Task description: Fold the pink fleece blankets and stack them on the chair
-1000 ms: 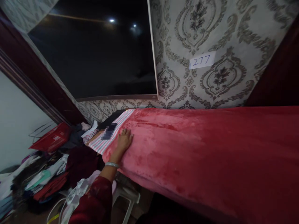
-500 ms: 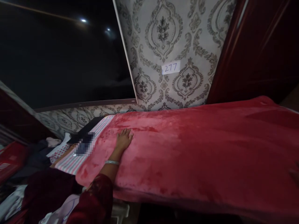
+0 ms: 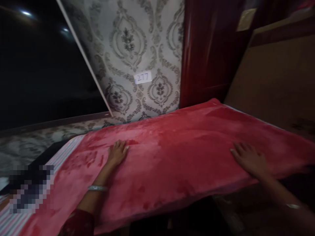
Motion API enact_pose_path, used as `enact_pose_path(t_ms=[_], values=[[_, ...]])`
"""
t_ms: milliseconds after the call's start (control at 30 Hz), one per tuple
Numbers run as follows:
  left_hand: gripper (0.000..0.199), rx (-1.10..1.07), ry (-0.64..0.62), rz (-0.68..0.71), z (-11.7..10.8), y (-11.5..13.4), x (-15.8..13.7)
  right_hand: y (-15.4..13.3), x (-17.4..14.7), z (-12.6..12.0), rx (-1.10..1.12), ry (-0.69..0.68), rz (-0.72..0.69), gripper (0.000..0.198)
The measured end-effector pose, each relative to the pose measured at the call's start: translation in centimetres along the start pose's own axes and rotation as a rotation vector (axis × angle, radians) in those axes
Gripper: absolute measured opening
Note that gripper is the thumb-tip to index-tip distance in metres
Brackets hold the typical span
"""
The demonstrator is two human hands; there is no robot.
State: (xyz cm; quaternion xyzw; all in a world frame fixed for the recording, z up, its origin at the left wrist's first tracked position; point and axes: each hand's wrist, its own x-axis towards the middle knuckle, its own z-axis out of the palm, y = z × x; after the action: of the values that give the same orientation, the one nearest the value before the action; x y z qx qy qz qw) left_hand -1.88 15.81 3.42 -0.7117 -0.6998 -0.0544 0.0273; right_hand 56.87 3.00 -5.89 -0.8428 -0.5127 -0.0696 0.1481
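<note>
A plush red blanket (image 3: 167,164) lies spread over a long surface, with pressed marks in its pile. On its left part my left hand (image 3: 117,152) rests palm down, fingers extended, a silver bangle on the wrist. Toward the right, my right hand (image 3: 249,159) is over the blanket with its fingers spread; it is slightly blurred, and whether it presses the cloth I cannot tell. Neither hand grips anything. At the left end a striped cloth (image 3: 65,155) shows beside the blanket's edge.
Behind stand a patterned wall with a paper label (image 3: 143,77) reading 277, a large dark screen (image 3: 44,72) and a dark red glossy panel (image 3: 206,49). A brown board (image 3: 275,75) rises at the right end. A pixelated patch (image 3: 31,188) covers something on the striped cloth.
My view has swung to the right. My right hand has come from the far right edge into full view over the blanket. My left hand stays flat on the blanket.
</note>
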Motion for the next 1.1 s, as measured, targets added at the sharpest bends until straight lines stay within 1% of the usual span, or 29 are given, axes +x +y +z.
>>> enact_pose_path(t_ms=[33, 67, 167, 233, 300, 367, 433, 500, 567, 633, 700, 733, 800, 867, 933, 1000, 1100], values=[[0.055, -0.018, -0.020, 0.084, 0.1, 1.9, 0.7, -0.6, -0.1, -0.7, -0.056, -0.058, 0.019, 0.062], [0.055, -0.035, -0.034, 0.153, 0.2, 3.8, 1.4, -1.1, -0.1, -1.2, -0.099, -0.083, 0.033, 0.060], [0.057, -0.053, -0.042, 0.276, 0.7, 9.0, 2.7, -1.5, 0.2, -2.3, -0.170, -0.111, 0.030, 0.058], [0.056, -0.018, -0.015, 0.313, 1.3, 11.5, 2.7, -1.5, 0.5, -2.7, -0.163, -0.141, 0.045, 0.057], [0.053, 0.036, 0.042, 0.327, 2.0, 12.9, 2.4, -2.0, 0.9, -3.3, -0.123, -0.166, 0.063, 0.057], [0.052, 0.072, 0.101, 0.333, 2.6, 13.4, 2.0, -3.5, 1.5, -3.9, -0.067, -0.165, 0.026, 0.057], [0.052, 0.081, 0.130, 0.339, 3.0, 13.4, 1.7, -6.3, 2.0, -4.4, 0.007, -0.145, -0.086, 0.058], [0.053, 0.085, 0.144, 0.341, 3.2, 13.2, 1.8, -10.1, 2.4, -4.6, 0.111, -0.159, -0.232, 0.060], [0.053, 0.097, 0.156, 0.345, 3.3, 12.9, 2.0, -14.2, 2.7, -4.6, 0.203, -0.201, -0.438, 0.062], [0.054, 0.113, 0.171, 0.358, 3.4, 12.6, 2.3, -17.6, 3.1, -4.4, 0.223, -0.241, -0.613, 0.062], [0.055, 0.125, 0.183, 0.384, 3.7, 12.4, 2.6, -19.4, 4.0, -4.1, 0.203, -0.248, -0.719, 0.057], [0.056, 0.126, 0.189, 0.396, 3.9, 12.2, 2.8, -19.5, 4.7, -3.9, 0.191, -0.240, -0.738, 0.053], [0.057, 0.115, 0.209, 0.405, 4.3, 12.0, 3.2, -18.3, 6.6, -3.6, 0.175, -0.220, -0.697, 0.048], [0.059, 0.098, 0.226, 0.406, 4.6, 11.9, 3.5, -15.2, 9.0, -3.2, 0.146, -0.209, -0.566, 0.048], [0.062, 0.087, 0.226, 0.407, 4.7, 11.9, 3.8, -10.8, 11.1, -3.1, 0.096, -0.205, -0.374, 0.051], [0.064, 0.089, 0.215, 0.412, 4.9, 11.8, 4.0, -5.8, 12.3, -3.2, 0.044, -0.197, -0.172, 0.055], [0.066, 0.102, 0.224, 0.415, 5.2, 11.6, 4.3, 1.5, 11.8, -4.0, -0.030, -0.188, 0.105, 0.057]])
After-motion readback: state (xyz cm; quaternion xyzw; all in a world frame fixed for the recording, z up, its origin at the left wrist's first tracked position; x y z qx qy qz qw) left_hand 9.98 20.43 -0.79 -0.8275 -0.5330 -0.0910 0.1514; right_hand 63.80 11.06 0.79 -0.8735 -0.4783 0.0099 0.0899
